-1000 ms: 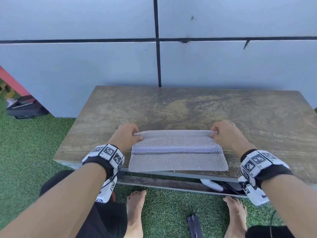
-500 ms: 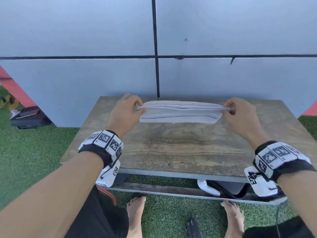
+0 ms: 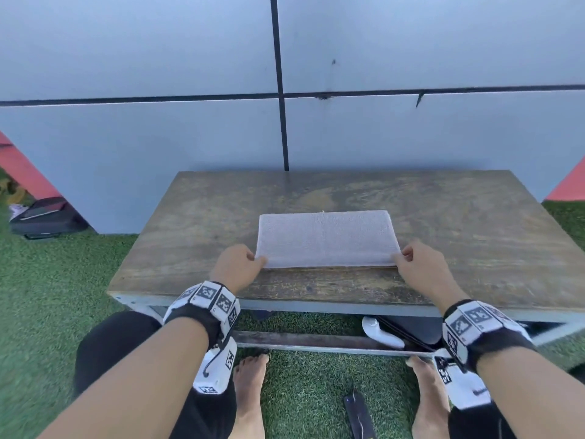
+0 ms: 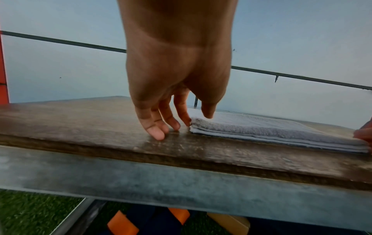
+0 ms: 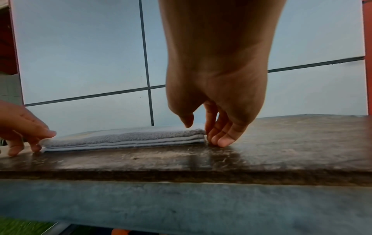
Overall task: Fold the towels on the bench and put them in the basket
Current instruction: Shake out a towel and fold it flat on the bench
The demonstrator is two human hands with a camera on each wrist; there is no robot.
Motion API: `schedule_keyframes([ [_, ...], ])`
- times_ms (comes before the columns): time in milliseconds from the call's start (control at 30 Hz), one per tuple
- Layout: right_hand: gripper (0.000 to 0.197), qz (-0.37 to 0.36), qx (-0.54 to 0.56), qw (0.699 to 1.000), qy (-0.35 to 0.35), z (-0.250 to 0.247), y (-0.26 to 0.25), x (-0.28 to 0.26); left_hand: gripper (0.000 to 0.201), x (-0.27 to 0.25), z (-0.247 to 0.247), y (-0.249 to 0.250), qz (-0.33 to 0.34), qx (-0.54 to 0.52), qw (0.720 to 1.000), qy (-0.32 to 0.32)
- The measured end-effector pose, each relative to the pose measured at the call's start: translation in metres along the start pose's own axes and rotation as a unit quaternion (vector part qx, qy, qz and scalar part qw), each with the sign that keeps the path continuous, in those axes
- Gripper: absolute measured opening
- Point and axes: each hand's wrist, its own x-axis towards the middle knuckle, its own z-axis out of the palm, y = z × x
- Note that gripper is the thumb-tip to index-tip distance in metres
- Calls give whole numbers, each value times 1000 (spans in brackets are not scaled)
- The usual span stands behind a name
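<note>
A grey towel (image 3: 326, 239), folded into a flat rectangle of several layers, lies in the middle of the wooden bench (image 3: 443, 223). My left hand (image 3: 250, 261) is at its near left corner. In the left wrist view (image 4: 198, 118) the thumb hovers at the top of the towel (image 4: 261, 128) and the fingertips (image 4: 159, 135) touch the bench (image 4: 80, 119). My right hand (image 3: 403, 256) is at the near right corner. Its thumb floats just above the towel (image 5: 124, 138) and its fingertips (image 5: 223, 142) rest on the wood beside the edge. No basket is in view.
A grey panelled wall stands right behind the bench. A black bag (image 3: 44, 217) lies on the green turf at the left. A white object (image 3: 381, 335) sits on the shelf under the bench, and a dark flat device (image 3: 359, 416) lies between my bare feet.
Both hands lifted the towel by its far edge, carried it away from me and folded it over. It now lies flat farther back, and the fingers have loosened at its near corners.
</note>
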Motion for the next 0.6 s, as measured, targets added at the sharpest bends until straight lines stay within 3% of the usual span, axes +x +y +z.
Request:
schedule_keyframes([
  [167,21,24,-1,1000,16,6,-4,4,34,-1,7,7,-9,-16,999,40],
  [333,30,33,10,999,21,-6,-5,6,49,3,7,3,-12,-36,997,66],
  [500,14,57,-65,996,-35,-12,-14,-2,31,4,4,10,-47,-14,998,44],
  [533,12,52,-81,995,-11,-10,-16,-3,21,4,5,16,-40,0,997,66],
  [600,25,5,-106,992,71,-3,-24,-1,15,6,9,32,17,19,993,114],
])
